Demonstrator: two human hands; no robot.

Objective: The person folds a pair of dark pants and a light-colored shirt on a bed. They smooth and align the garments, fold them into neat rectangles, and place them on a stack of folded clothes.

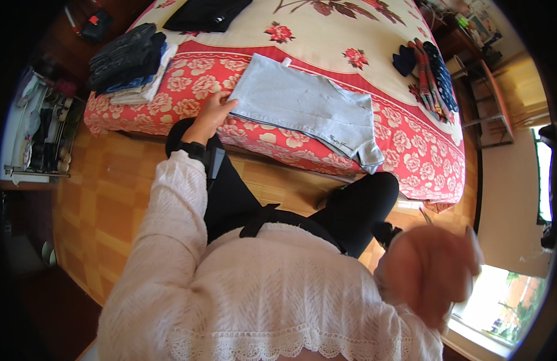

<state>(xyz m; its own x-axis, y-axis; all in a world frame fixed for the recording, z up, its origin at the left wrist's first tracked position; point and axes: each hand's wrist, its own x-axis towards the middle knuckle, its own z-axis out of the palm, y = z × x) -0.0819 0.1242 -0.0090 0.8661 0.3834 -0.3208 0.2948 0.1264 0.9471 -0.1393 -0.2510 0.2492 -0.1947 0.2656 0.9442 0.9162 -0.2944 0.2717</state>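
Note:
A light grey T-shirt (301,99), folded lengthwise, lies on the edge of a bed with a floral bedspread (195,85). Its short sleeve hangs at the lower right, and small dark lettering shows near it. My left hand (213,115) is at the shirt's hem on the left end, thumb on top and fingers at the edge, pinching the fabric. Raised close to the camera at the lower right is my right hand (429,270), blurred, well away from the shirt; its fingers look bent, and whether it holds anything cannot be made out.
Folded jeans and other trousers (125,67) form a stack at the bed's left corner. Black folded clothing (206,13) lies farther back. Patterned garments (432,76) rest at the right side. A shelf rack (44,135) stands left, a metal-framed table (490,99) right.

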